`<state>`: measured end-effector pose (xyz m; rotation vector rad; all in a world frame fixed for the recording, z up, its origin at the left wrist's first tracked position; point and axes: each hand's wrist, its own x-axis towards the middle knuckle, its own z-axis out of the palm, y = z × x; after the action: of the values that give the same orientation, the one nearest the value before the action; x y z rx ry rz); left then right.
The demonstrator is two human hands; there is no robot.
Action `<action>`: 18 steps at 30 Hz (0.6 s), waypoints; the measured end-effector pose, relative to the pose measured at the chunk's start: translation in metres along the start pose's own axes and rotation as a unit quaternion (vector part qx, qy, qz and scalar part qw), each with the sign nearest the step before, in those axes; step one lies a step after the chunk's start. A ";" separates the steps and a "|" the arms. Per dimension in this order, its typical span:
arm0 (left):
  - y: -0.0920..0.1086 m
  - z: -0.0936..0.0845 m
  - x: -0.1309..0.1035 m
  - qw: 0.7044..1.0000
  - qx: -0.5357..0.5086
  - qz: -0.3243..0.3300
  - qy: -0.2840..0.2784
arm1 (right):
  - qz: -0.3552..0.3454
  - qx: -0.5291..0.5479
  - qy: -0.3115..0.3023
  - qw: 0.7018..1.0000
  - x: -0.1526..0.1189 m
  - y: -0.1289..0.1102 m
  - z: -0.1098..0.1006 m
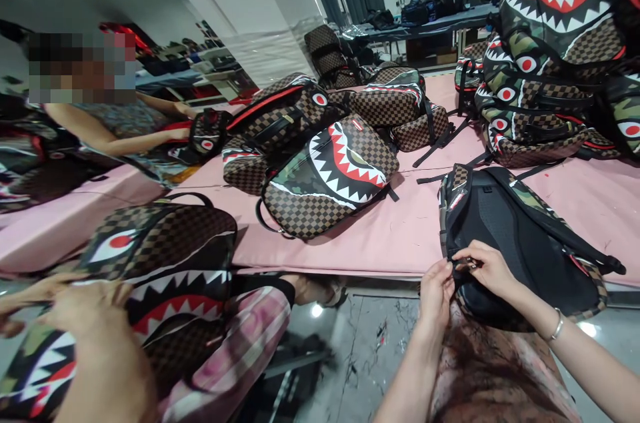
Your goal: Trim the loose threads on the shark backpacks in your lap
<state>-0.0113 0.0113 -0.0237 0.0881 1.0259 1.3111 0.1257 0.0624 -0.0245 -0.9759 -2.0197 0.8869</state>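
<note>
A backpack (493, 230) with a black padded back, black straps and brown checkered edges lies back side up in front of me, its near end over the table edge by my lap. My left hand (438, 290) is closed in a pinch at the bag's near left edge; what lies between the fingertips is too small to make out. Right beside it, my right hand (487, 268) is closed around a small dark metallic thing (466, 264), whose kind I cannot make out. Both hands nearly touch at the bag's edge.
The pink-covered table (320, 255) bears a shark-mouth backpack (335, 176) and several more piled behind. A stack of backpacks (555, 23) stands at the right. At the left a co-worker's hand (95, 306) rests on another backpack (175, 276); a second person (110, 130) sits farther back.
</note>
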 end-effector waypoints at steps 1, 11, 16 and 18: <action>0.000 0.000 0.000 1.000 0.002 0.009 -0.002 | -0.005 -0.004 -0.009 1.000 0.001 0.000 0.001; -0.002 0.010 -0.004 0.987 0.078 0.130 -0.050 | 0.190 0.248 0.085 0.946 -0.012 -0.007 0.015; -0.003 0.010 -0.004 0.991 0.086 0.095 -0.044 | 0.209 0.210 0.112 0.949 -0.031 0.004 -0.008; -0.002 0.010 -0.005 0.991 0.077 0.091 -0.055 | 0.185 0.136 0.095 0.968 -0.039 0.009 -0.015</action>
<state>-0.0029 0.0112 -0.0166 0.3751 1.0412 1.3728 0.1593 0.0379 -0.0356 -1.2480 -1.5291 1.1838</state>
